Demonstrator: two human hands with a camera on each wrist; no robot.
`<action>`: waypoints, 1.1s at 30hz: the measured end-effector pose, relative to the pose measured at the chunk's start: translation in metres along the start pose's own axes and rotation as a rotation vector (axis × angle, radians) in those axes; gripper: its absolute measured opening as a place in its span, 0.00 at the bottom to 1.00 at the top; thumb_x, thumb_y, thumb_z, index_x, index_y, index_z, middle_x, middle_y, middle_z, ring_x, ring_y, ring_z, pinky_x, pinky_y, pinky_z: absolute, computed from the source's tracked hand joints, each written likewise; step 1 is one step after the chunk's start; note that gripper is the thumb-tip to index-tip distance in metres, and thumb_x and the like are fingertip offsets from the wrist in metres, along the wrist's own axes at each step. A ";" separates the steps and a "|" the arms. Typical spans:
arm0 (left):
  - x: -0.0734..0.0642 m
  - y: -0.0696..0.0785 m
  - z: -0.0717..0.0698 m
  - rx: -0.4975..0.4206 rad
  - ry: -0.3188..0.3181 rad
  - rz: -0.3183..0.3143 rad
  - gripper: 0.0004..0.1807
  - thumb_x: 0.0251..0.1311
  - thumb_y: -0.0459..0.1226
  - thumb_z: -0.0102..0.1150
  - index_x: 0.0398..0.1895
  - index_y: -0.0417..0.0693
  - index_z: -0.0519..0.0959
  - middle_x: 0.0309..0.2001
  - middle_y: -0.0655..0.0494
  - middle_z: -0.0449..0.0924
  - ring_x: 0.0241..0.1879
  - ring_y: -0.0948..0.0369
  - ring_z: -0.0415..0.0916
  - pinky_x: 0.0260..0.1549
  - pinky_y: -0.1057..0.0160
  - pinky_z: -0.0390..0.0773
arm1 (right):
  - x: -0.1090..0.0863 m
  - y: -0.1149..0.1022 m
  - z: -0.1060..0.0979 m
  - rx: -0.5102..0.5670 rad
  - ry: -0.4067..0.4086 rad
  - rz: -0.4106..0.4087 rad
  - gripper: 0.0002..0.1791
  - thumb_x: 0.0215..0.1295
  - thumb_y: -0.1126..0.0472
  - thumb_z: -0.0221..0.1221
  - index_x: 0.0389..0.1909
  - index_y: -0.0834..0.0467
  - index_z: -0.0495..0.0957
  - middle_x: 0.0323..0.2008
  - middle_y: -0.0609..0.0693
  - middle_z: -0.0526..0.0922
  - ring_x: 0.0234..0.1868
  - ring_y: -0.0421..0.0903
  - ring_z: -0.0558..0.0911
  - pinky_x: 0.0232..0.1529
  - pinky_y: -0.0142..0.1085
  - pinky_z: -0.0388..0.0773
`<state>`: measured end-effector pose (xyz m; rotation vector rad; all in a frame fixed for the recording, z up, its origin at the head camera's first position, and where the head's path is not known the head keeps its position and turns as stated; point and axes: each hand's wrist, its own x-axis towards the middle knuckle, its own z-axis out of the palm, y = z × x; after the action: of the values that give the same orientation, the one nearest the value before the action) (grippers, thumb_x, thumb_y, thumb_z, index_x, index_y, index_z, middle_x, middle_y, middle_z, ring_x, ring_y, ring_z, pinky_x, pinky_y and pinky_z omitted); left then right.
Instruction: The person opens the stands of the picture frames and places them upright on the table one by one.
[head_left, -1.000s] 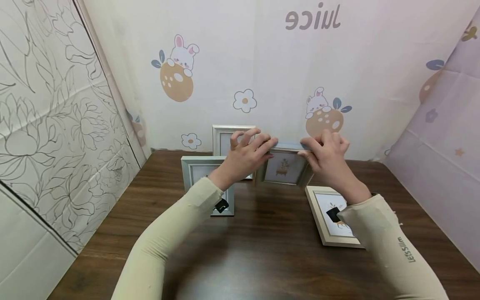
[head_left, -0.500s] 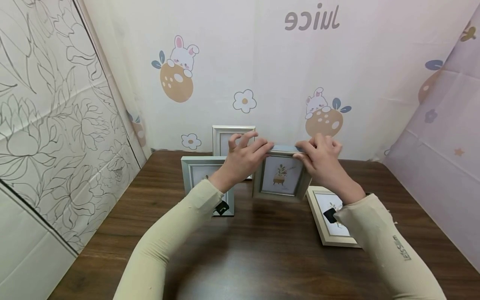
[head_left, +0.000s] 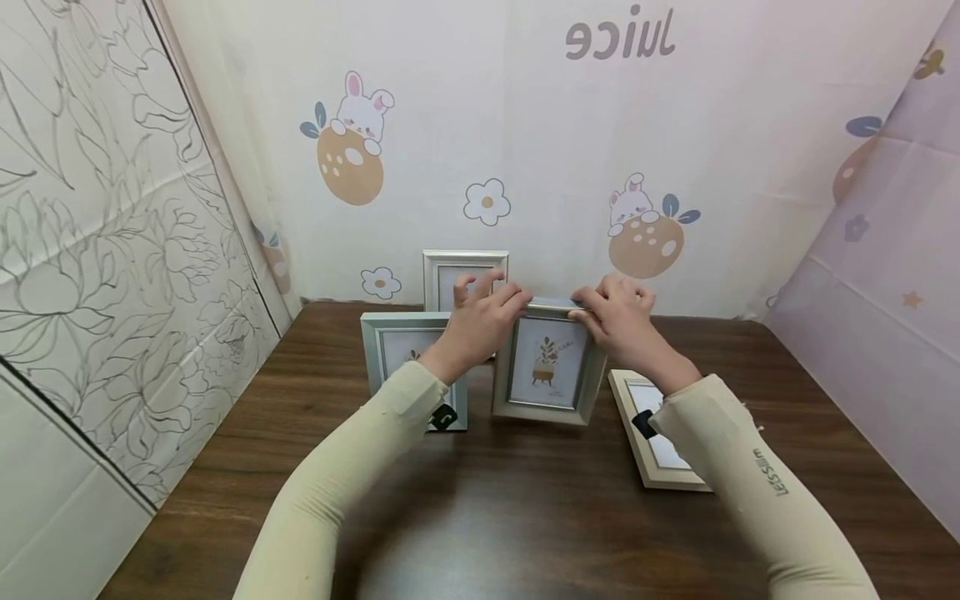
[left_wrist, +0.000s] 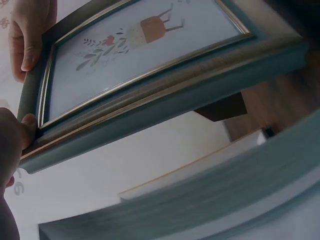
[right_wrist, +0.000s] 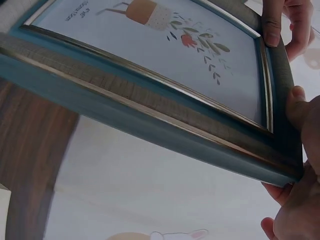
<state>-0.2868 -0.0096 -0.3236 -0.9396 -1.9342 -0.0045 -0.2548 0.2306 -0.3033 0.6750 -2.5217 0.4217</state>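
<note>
Brown table (head_left: 517, 508), bunny-print backdrop (head_left: 540, 142), perhaps cloth.

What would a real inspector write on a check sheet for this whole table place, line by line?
Surface: brown wood-grain table, with light shining off it near the person.
Job's things: one silvery-beige frame with a potted-plant picture, held up facing the person; can't tell if its bottom touches the table.
Clutter: three more frames: a green frame and a pale frame standing, a cream frame lying flat.
Grippers: left hand and right hand both pinch the top of the held frame with their fingers.
Cables: nothing seen.
Surroundings: rabbit-print sheet behind, flower-drawn panel on the left.
</note>
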 end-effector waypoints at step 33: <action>-0.019 0.003 0.015 0.167 -0.114 -0.008 0.15 0.66 0.36 0.61 0.55 0.54 0.80 0.49 0.62 0.81 0.56 0.57 0.65 0.54 0.46 0.53 | -0.003 0.018 0.043 -0.149 0.198 -0.208 0.32 0.76 0.38 0.34 0.48 0.59 0.77 0.33 0.58 0.67 0.32 0.57 0.63 0.48 0.65 0.53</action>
<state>-0.2913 -0.0131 -0.3475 -0.8359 -2.0086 0.2067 -0.2780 0.2291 -0.3432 0.7860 -2.2438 0.2125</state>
